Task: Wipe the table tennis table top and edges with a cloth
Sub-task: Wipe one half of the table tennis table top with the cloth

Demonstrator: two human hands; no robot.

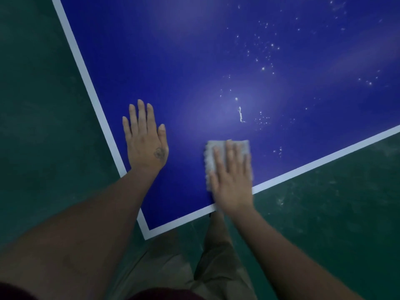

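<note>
1. Fingers (230, 154) of our right hand (233, 182) lie straight, pressing the grey cloth (243, 147) flat near the corner of the blue counter (184, 61).
2. Our left hand (145, 144) rests flat beside it, fingers released.

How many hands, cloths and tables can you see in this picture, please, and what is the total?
Hands: 2, the left hand and the right hand
Cloth: 1
Table: 1
Total: 4
</note>
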